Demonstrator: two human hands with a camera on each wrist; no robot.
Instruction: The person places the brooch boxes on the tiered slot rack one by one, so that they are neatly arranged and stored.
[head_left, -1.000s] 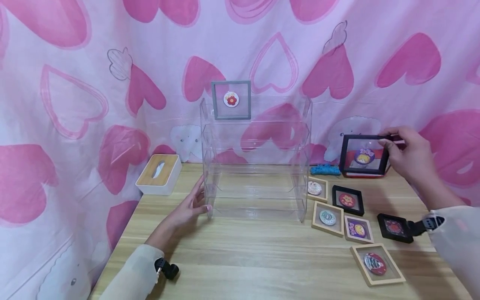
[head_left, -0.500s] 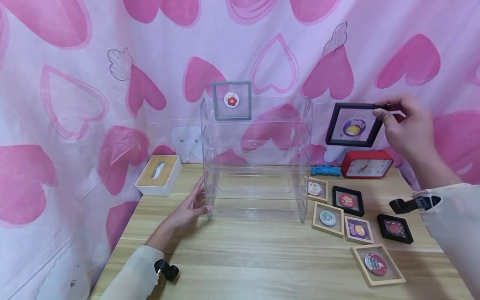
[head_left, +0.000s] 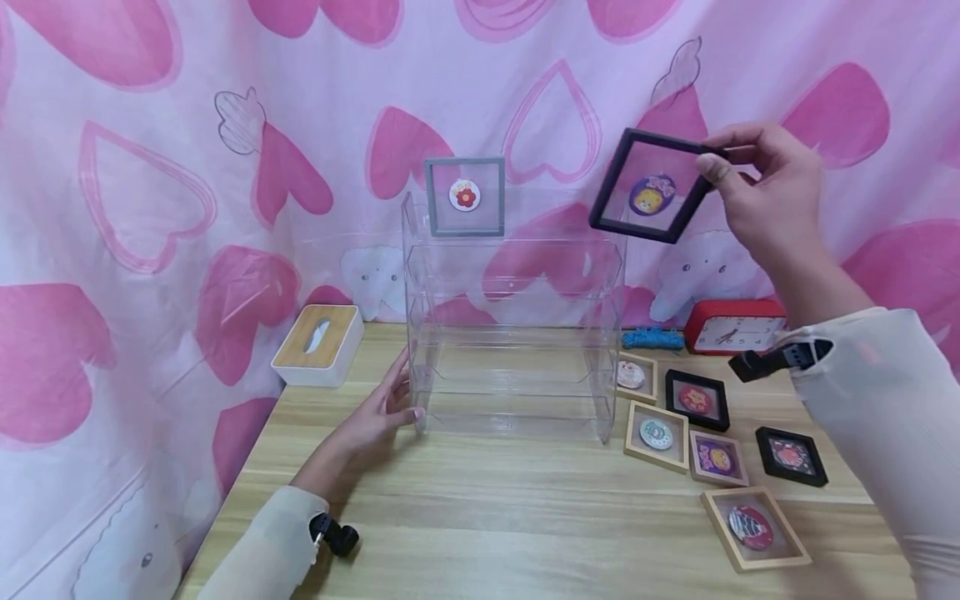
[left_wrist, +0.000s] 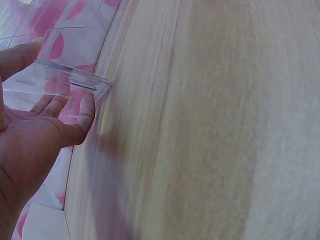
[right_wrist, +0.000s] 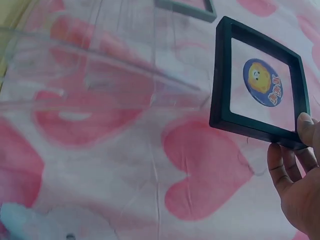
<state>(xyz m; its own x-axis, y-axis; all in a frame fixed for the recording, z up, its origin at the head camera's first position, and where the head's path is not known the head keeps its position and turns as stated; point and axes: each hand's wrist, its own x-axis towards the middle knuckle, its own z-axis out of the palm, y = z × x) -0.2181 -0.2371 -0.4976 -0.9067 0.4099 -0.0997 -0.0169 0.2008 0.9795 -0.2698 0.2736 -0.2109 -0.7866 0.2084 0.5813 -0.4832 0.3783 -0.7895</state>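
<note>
Pinching one black square display frame [head_left: 637, 162] by its corner, the right hand [head_left: 780, 192] is closed thumb-to-fingers; the frame is held tilted in the air, near the upper right end of a tiered clear plastic stand [head_left: 517, 333]. The stand's lower left side is touched by the left hand [head_left: 375, 421], fingers loosely extended. Carrying seems in hand; levelling the rigid rim appears called for. A round purple badge [head_left: 652, 196] is framed in a see-through window.

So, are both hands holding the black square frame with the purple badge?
No, only the right hand holds that frame; the left hand touches the clear plastic rack.
</note>
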